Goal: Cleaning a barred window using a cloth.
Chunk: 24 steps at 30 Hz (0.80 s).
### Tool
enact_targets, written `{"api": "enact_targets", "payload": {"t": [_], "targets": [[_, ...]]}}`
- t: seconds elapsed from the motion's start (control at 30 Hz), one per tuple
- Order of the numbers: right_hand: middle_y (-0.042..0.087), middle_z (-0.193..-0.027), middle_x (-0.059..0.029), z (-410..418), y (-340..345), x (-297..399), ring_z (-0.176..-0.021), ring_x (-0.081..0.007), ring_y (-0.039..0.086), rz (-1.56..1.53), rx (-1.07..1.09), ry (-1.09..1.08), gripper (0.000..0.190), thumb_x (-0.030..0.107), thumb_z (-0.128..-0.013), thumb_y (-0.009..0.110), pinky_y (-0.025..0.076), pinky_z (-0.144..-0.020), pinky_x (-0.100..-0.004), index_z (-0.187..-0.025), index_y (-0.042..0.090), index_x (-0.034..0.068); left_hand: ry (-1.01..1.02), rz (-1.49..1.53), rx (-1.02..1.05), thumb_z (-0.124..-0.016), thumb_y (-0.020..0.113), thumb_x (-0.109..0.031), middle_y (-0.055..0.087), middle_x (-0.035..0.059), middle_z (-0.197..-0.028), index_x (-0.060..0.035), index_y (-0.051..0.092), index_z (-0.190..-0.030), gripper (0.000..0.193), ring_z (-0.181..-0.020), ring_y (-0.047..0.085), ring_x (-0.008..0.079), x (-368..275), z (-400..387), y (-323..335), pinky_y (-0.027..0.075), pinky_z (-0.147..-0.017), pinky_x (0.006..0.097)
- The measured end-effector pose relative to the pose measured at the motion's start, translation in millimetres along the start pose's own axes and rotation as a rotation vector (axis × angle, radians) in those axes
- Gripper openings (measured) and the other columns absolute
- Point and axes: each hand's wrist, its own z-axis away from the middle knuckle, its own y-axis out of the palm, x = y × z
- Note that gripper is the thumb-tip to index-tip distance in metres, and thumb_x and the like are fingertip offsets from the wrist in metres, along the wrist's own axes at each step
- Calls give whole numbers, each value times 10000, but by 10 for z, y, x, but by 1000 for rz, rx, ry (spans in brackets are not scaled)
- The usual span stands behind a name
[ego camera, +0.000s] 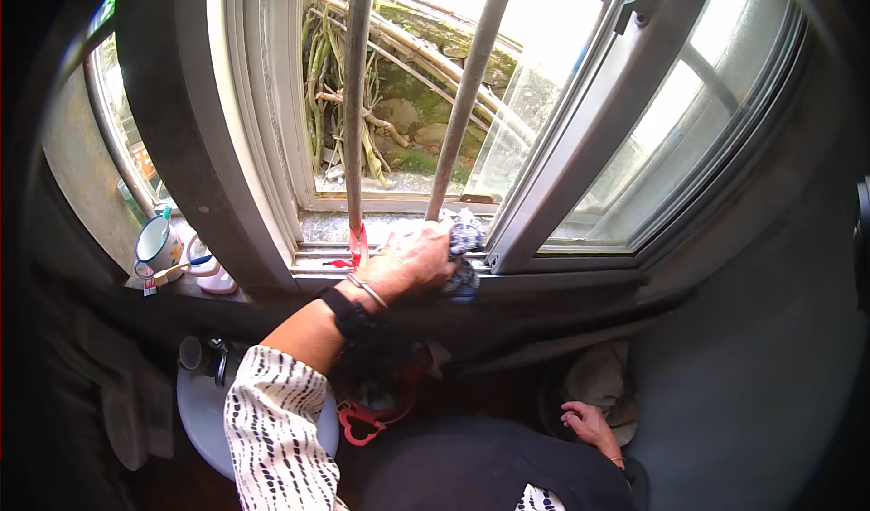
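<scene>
My left hand [420,253] reaches forward to the window sill, its fingers closed on a crumpled dark-and-white cloth [466,234]. The cloth lies against the lower track of the sliding window [571,171], near the foot of a metal bar [469,96]. Just left of this hand, a red ribbon [358,247] is tied round the base of another bar. A dark watch and a metal bangle are on my left wrist. Low at the right, my right hand [590,426] hangs near a beige cloth [601,378], its fingers loosely bent and nothing visible in them.
At the left on the ledge stand an enamel mug [160,242], a toothbrush [182,267] and a pink soap dish [217,278]. Below are a white washbasin [204,423] with a tap [219,361] and a red plastic handle [360,424]. Branches [380,130] lie outside beyond the bars.
</scene>
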Motion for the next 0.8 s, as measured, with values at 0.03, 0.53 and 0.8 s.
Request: {"api": "enact_targets", "payload": {"t": [0.03,0.53,0.8], "targets": [[737,-881,-98,1,5,-3,-802,-139,698,33,-25,-3,324,120,-869,591,554,-760,-276,-1152,659,-23,5,-9,2,-873,628,-427,682,245,-998,8,656,-1026,463,-962,661,418,32,49,-57,526,-865,487],[639,-1006,-68,-1033,-142,2688,-916,-252,625,577,-602,-1379,314,118,-736,751,480,-830,-399,-1033,663,69,41,1011,-1309,-948,634,-93,686,48,-1050,8,656,-1131,210,-941,645,119,332,649,-812,519,-829,276],[607,-1194,45,-1729,369,2516,-1004,-160,540,662,-633,-1497,512,182,-661,770,384,-882,-379,-1159,653,193,254,146,-670,-723,662,-35,638,213,-1138,-49,602,-1255,536,-1101,605,398,315,721,-547,476,-982,441]]}}
